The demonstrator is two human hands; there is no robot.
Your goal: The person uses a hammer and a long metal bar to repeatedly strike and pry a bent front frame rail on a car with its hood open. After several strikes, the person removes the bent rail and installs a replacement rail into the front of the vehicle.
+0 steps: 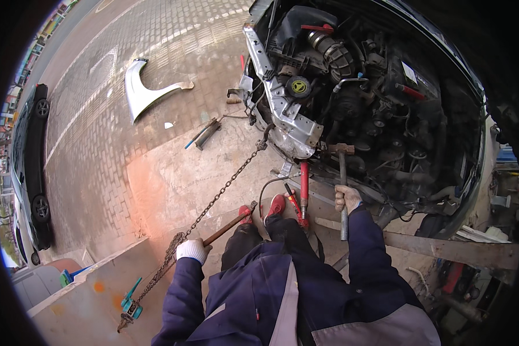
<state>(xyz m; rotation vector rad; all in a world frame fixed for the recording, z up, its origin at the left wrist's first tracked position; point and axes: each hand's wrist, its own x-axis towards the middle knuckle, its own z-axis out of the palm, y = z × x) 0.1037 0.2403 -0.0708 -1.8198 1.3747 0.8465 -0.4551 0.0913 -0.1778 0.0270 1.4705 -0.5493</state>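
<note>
Beside the open engine bay (357,109), the left hand (194,251) gripped a wooden-handled tool (228,226), and the right hand (348,198) was closed round a hammer (343,168) whose head was near the bay's front edge. The fender (138,92) was already off, lying on the paving (173,57). A chain (221,190) ran between the frame's (297,130) corner and a hoist (133,308), so rigging seemed done. That frame looked creased and bare, with no panel over it; the bodywork appeared unfinished.

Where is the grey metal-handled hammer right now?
In the head view, the hammer is right of centre, gripped in the right hand, its head near the crumpled silver car front.
</note>
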